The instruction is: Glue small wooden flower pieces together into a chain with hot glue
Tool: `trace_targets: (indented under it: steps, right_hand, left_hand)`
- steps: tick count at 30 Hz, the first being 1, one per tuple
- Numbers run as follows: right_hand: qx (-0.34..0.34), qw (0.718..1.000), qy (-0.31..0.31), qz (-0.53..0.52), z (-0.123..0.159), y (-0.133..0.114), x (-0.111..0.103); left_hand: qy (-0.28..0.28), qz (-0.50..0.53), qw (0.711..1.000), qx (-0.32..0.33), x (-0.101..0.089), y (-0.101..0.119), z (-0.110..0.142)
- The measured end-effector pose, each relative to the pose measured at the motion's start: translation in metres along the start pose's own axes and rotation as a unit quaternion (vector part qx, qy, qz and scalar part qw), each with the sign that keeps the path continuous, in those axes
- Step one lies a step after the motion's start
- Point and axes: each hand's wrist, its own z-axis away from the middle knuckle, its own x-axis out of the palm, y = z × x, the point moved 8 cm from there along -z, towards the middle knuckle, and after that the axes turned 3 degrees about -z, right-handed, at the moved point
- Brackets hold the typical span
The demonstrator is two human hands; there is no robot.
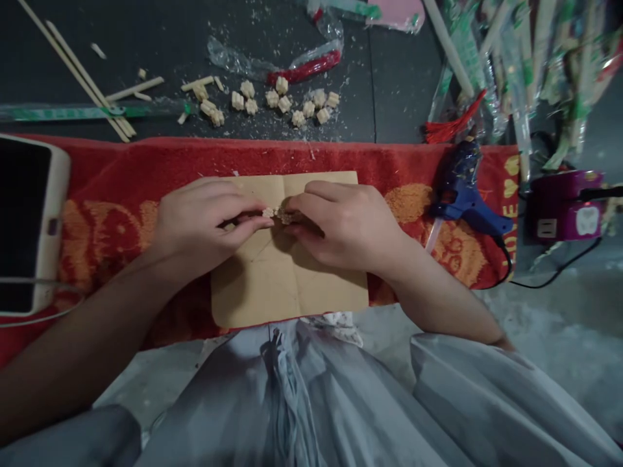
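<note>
My left hand pinches a small pale cluster of short sticks between thumb and fingertips. Close against it, my right hand grips a similar stick cluster, partly hidden by the fingers. The two pieces meet or nearly meet; I cannot tell whether they are joined. Both hands are above a creased tan sheet spread on a red towel. Beyond the towel, several more little stick clusters lie on the dark table.
A blue glue gun rests on the towel at right, its cord running to a purple power block. Wrapped sticks crowd the back right. At left are a phone and thin wooden sticks.
</note>
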Motion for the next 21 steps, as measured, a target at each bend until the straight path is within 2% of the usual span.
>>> trace_targets:
  steps: [6, 11, 16, 21]
  right_hand:
    - [0.025, 1.000, 0.005, -0.004, 0.001, 0.003, -0.004]
    - [0.004, 0.999, -0.021, -0.035, 0.001, 0.003, -0.002]
    - [-0.021, 0.998, -0.025, -0.057, -0.001, 0.004, -0.001]
    - [-0.053, 0.995, 0.011, -0.087, 0.001, 0.006, 0.001]
  left_hand:
    - [0.005, 0.007, 1.000, -0.016, -0.003, 0.000, 0.001]
    - [0.006, 0.019, 1.000, -0.015, 0.002, -0.004, 0.003]
    - [0.049, 0.004, 0.997, 0.062, -0.003, 0.004, 0.007]
    - [0.078, -0.041, 0.988, 0.123, -0.009, 0.017, 0.009]
